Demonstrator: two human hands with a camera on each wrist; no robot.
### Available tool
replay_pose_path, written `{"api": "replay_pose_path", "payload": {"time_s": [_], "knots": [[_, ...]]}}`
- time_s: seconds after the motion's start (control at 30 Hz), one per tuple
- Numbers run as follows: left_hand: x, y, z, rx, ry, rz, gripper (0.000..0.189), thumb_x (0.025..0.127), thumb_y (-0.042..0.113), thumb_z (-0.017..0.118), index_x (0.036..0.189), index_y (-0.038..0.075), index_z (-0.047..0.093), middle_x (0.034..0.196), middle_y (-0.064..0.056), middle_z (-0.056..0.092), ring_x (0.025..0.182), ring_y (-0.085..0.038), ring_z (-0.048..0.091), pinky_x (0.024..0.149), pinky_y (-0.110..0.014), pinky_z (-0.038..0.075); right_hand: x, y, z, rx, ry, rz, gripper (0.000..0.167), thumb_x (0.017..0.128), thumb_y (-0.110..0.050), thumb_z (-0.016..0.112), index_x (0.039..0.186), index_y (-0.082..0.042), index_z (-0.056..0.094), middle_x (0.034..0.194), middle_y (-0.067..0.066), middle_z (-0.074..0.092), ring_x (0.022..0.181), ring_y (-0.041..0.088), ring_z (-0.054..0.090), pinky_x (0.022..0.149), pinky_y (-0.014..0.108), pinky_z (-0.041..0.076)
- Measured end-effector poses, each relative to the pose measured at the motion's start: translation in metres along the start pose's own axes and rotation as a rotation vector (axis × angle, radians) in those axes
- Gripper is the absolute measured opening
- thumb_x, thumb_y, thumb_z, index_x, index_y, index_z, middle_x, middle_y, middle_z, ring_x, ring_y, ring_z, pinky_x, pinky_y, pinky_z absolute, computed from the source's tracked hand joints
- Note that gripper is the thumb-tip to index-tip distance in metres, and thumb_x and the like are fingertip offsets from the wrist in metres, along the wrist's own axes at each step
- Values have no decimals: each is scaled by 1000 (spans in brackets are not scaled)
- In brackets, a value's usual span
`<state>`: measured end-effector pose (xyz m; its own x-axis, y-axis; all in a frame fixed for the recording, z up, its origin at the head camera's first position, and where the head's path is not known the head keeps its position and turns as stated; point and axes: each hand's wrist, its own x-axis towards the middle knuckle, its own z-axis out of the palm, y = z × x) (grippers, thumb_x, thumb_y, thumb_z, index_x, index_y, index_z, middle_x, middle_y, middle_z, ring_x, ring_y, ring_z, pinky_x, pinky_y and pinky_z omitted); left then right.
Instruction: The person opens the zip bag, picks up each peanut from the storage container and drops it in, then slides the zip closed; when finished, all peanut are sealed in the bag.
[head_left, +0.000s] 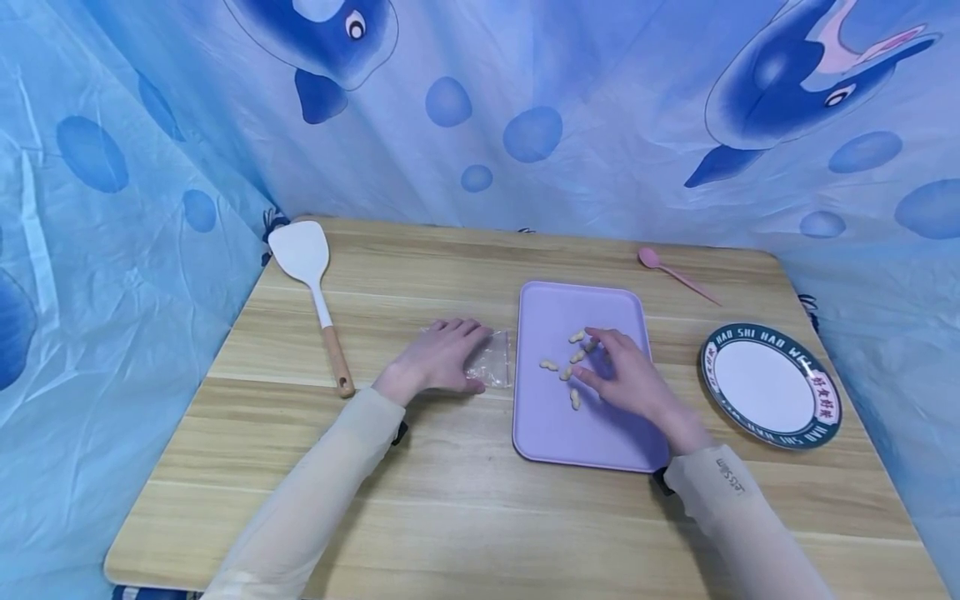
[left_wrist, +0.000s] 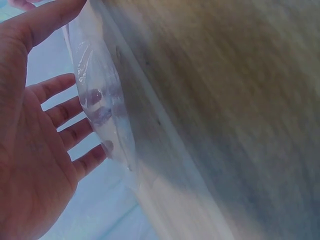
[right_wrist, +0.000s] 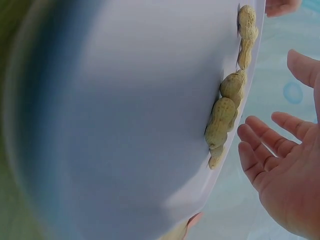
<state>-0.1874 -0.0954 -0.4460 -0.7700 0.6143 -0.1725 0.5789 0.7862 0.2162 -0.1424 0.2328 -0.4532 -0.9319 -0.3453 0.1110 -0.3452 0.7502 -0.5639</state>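
Several unshelled peanuts [head_left: 576,400] lie on the purple tray [head_left: 547,437] in the head view; the right wrist view shows the peanuts [right_wrist: 220,122] close up. Just over them is my right hand [head_left: 633,379], fingers spread and slightly bent, with nothing between them. On the table left of the tray lies a clear plastic bag [head_left: 491,360]. My left hand [head_left: 446,358] is at its left side, and in the left wrist view the loosely stretched fingers [left_wrist: 62,110] reach the edge of the bag [left_wrist: 102,107] without curling round it. The fingers partly cover the bag in the head view.
A white spatula [head_left: 303,254] with a wooden handle lies at the left. To the right of the tray sits a plate [head_left: 772,387] with a green lettered rim. A pink spoon [head_left: 678,275] lies near the back edge of the wooden table [head_left: 450,500]. Blue curtains [head_left: 480,100] hang behind.
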Motion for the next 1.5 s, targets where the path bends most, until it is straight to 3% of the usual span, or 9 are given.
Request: {"api": "replay_pose_path", "payload": {"time_s": [0.67, 1.13, 1.3, 1.5], "knots": [[0, 3, -2, -69, 63, 40, 95, 78, 57, 76, 155, 18, 35, 155, -8, 39, 142, -31, 34, 116, -54, 23, 8, -7, 3, 11, 13, -42, 64, 90, -31, 75, 139, 1, 51, 127, 20, 60, 113, 36, 58, 100, 53, 43], [2, 12, -5, -88, 90, 85, 96, 79, 56, 77, 155, 17, 34, 155, -5, 39, 142, -28, 35, 117, -51, 24, 19, -30, -7, 21, -8, -63, 53, 93, -26, 72, 132, 6, 57, 117, 20, 64, 99, 35, 62, 84, 47, 50], [2, 15, -6, -106, 117, 98, 94, 80, 56, 76, 154, 17, 34, 153, -5, 41, 141, -27, 36, 116, -50, 25, 25, -37, -6, 89, -33, -35, 46, 94, -23, 70, 127, 8, 60, 110, 19, 67, 94, 31, 63, 82, 46, 51], [2, 17, -7, -117, 147, 122, 90, 82, 56, 74, 153, 17, 36, 152, -3, 42, 140, -25, 38, 117, -48, 26, 34, -45, -5, 221, -95, 62, 38, 96, -23, 68, 120, 6, 65, 97, 10, 69, 87, 24, 63, 79, 39, 51]]}}
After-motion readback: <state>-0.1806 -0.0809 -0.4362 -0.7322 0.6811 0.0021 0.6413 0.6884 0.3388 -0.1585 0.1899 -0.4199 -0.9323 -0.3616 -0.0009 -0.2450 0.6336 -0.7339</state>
